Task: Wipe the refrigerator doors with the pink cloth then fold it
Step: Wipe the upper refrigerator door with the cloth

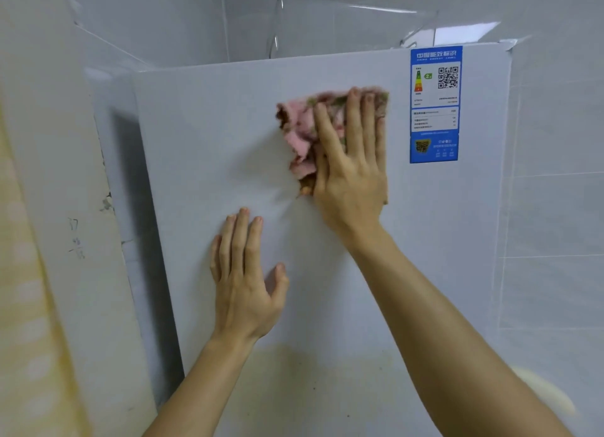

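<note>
- Right hand (351, 162), fingers straight, presses crumpled pink patterned cloth (302, 136) flat on white refrigerator door (327, 306), just left of blue energy label sticker (435, 104).
- Left hand (243, 283) flat, fingers spread, on door below the cloth.

My right hand (351, 162) lies flat on the cloth (299, 136), against the upper refrigerator door (327, 306), just left of the label (434, 104) near the door's top right corner. My left hand (243, 283) rests flat on the door, lower and further left, apart from the cloth.
</note>
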### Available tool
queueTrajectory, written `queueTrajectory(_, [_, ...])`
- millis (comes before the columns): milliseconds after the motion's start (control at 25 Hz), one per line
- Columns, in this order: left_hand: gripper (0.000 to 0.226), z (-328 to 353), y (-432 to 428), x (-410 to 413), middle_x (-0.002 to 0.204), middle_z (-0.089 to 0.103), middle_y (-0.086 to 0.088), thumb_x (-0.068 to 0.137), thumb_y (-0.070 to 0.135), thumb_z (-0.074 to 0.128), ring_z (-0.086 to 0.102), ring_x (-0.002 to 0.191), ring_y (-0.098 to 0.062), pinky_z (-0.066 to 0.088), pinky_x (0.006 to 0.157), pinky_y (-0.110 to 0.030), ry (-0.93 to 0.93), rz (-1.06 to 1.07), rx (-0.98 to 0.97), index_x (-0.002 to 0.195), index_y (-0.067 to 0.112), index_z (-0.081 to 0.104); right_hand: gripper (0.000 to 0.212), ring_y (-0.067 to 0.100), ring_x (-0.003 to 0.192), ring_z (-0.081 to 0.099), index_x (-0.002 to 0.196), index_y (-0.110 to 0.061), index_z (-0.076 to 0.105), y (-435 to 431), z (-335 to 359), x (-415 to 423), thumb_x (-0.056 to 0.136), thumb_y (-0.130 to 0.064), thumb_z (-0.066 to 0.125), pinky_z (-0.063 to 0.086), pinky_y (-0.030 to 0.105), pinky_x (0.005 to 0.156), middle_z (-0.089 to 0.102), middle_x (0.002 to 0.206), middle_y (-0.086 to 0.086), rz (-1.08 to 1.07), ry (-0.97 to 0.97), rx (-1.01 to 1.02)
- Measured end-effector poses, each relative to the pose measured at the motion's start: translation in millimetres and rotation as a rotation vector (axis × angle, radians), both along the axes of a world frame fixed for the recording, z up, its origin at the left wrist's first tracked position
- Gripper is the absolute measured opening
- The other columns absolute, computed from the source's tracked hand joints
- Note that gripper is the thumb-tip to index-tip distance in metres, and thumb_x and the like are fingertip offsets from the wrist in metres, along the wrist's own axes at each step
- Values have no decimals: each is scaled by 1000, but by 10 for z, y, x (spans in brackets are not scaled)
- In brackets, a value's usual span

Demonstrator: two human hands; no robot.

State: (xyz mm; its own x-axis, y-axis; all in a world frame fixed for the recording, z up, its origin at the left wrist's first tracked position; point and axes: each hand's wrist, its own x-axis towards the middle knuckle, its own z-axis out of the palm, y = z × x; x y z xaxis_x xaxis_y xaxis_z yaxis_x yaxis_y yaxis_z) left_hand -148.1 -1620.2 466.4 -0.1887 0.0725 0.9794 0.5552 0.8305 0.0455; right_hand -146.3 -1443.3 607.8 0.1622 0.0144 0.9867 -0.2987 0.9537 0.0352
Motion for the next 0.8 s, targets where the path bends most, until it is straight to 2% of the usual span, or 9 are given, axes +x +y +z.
queueTrajectory(120, [87,-30,-243,-62,173,19,-14,88,35,57,13,162,-30,10,132,-49,-32,-23,19,161,0,26,48,43,155,30,150,-10,56,-377,-725,8,111,-32,40,31,59,124,39,161,28,85,-80,169])
queueTrajectory(240, [94,-92,-464,-86,174,14,-14,84,37,59,9,163,-30,8,132,-47,-73,-38,-26,162,0,23,46,36,157,29,154,-15,51,-491,-1616,61,108,-20,49,33,55,125,36,165,20,42,-218,223])
queueTrajectory(360, [91,-139,-605,-90,174,13,-13,84,32,57,8,163,-32,10,132,-52,-83,-61,-76,162,-1,22,55,34,157,31,153,-15,52,-386,-1887,88,100,-7,63,33,53,125,37,164,19,7,-279,311])
queueTrajectory(480, [85,-94,-709,-111,173,16,-14,85,26,52,10,162,-32,13,131,-55,-69,-58,-40,161,-2,25,44,37,156,32,145,-11,62,-301,-1568,91,103,0,52,35,52,124,41,161,22,63,-219,300])
queueTrajectory(600, [83,-16,-772,-120,173,16,-14,88,27,51,9,162,-31,10,132,-51,-58,-59,-34,161,-1,25,45,43,155,31,142,-11,65,-342,-834,9,101,4,52,35,52,124,38,161,25,90,-106,128])
queueTrajectory(720, [82,34,-814,-127,174,16,-12,87,23,49,9,163,-29,9,132,-48,-56,-72,-28,162,0,25,50,48,155,27,151,-12,56,-631,-123,-79,101,-7,53,24,55,128,35,163,29,75,-87,-11])
queueTrajectory(800, [82,33,-870,-155,174,16,-12,85,14,47,10,163,-29,10,132,-48,-51,-72,13,162,0,24,49,47,155,28,152,-12,54,-893,-94,-126,102,-15,56,24,56,127,35,162,30,49,-56,31])
